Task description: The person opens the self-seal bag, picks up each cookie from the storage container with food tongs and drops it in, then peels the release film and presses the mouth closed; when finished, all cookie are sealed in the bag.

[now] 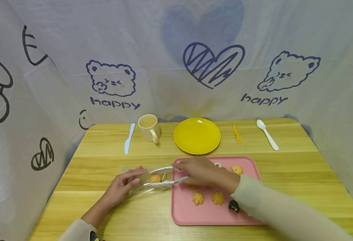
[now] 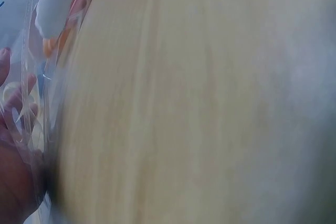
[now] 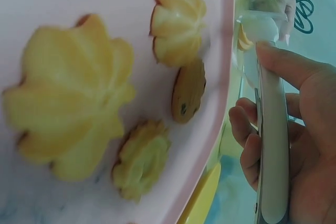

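My right hand (image 1: 195, 169) grips a pair of tongs (image 3: 274, 129) with pale tips, reaching left from over the pink tray. Between the tong tips (image 1: 165, 183), inside a clear plastic bag (image 1: 144, 192), sits a round swirled cookie (image 1: 155, 178); whether both tips touch it I cannot tell. On the bag's left part my left hand (image 1: 120, 185) holds the film, fingers on the far side and thumb nearer. In the left wrist view, the bag (image 2: 52, 77) partly covers those fingers, and a white tong tip (image 2: 54, 6) shows at the top.
Several cookies, including a swirled one (image 1: 198, 198) and a dark one (image 1: 234, 206), lie on the pink tray (image 1: 212, 219). Behind stand a mug (image 1: 147, 129) and a yellow plate (image 1: 197, 135), with a blue knife (image 1: 129, 139), a small orange utensil (image 1: 237, 134) and a white spoon (image 1: 267, 135).
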Available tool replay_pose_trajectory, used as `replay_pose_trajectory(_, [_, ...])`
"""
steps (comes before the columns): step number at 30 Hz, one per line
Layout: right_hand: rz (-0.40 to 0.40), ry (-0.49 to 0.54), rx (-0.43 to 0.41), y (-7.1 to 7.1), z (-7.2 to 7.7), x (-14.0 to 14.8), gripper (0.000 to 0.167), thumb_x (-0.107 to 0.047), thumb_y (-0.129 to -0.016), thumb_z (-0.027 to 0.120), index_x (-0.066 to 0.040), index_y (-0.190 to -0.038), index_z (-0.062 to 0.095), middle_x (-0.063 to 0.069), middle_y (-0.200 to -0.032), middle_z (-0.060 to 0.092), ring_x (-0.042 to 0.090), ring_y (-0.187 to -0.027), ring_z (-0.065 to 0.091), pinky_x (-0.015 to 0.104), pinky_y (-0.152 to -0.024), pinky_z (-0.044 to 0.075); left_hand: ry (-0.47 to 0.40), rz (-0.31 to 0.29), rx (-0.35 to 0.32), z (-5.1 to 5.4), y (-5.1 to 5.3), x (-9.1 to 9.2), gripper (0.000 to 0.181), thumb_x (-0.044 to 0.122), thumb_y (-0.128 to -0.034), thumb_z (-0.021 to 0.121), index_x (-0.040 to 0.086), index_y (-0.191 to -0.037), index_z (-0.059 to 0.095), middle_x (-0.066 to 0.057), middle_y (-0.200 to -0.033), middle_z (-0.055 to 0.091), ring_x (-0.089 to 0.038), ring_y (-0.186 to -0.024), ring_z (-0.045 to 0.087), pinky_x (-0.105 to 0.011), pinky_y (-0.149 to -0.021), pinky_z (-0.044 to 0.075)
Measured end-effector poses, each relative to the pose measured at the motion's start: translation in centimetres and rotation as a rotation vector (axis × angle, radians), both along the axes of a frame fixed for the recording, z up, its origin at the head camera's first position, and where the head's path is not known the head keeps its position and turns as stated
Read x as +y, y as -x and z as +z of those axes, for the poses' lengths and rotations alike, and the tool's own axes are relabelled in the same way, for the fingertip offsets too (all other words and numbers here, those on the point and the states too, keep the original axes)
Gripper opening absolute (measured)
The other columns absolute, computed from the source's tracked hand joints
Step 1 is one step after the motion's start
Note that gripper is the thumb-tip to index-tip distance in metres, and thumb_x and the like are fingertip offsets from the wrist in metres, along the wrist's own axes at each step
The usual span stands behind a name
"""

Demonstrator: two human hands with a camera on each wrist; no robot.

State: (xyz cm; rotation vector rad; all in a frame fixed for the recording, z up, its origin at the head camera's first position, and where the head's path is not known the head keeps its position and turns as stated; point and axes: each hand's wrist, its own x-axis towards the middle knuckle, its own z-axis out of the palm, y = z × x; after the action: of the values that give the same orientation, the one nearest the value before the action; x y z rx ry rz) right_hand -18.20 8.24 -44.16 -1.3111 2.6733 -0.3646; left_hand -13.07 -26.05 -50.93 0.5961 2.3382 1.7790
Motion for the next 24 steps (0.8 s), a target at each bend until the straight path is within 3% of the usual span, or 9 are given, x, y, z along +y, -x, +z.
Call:
replay_pose_trajectory(4, [0.015,0.013,0.005,-0.1,-0.1,-1.1,0.062,-0.047,-0.094,0.074,-0.019,-0.148,0.059,-0.002,-0.133,0.067,0.015,-0.114,0.065,0.038,-0.093,0.055,-0.004,-0.002,0.003,0.0,0.0,0.0,0.034,0.007,-0.1056,0.057,0.003,-0.138,0.065,-0.027,-0.152,0.049,-0.011,-0.149,0.037,-0.01,-0.113,0.029])
replay_pose_trajectory(8, [0.017,-0.017,0.014,-0.2,-0.2,-2.1,0.065,-0.048,-0.094,0.074,-0.02,-0.149,0.057,0.0,-0.13,0.068,0.015,-0.115,0.064,0.038,-0.096,0.054,-0.011,-0.005,0.007,0.0,0.1,0.0,0.034,0.007,-0.1055,0.057,0.002,-0.138,0.065,-0.027,-0.151,0.05,-0.007,-0.148,0.038,-0.01,-0.113,0.029])
replay_pose_trajectory(15, [0.023,-0.064,0.013,-0.3,-0.8,-3.9,0.069,-0.053,-0.093,0.072,-0.024,-0.153,0.053,-0.005,-0.119,0.069,0.009,-0.096,0.062,0.035,-0.084,0.055,-0.007,-0.01,0.003,0.0,0.0,0.0,0.034,0.006,-0.1053,0.057,0.002,-0.139,0.065,-0.023,-0.151,0.053,-0.002,-0.147,0.038,-0.01,-0.112,0.03])
replay_pose_trajectory(24, [0.013,-0.105,-0.015,-1.0,-1.0,-5.4,0.069,-0.055,-0.094,0.07,-0.026,-0.154,0.051,-0.002,-0.13,0.068,0.01,-0.103,0.065,0.035,-0.087,0.053,-0.017,-0.019,-0.002,-0.1,0.1,0.0,0.034,0.005,-0.1052,0.057,0.001,-0.138,0.065,-0.029,-0.151,0.049,-0.001,-0.146,0.038,-0.01,-0.113,0.03])
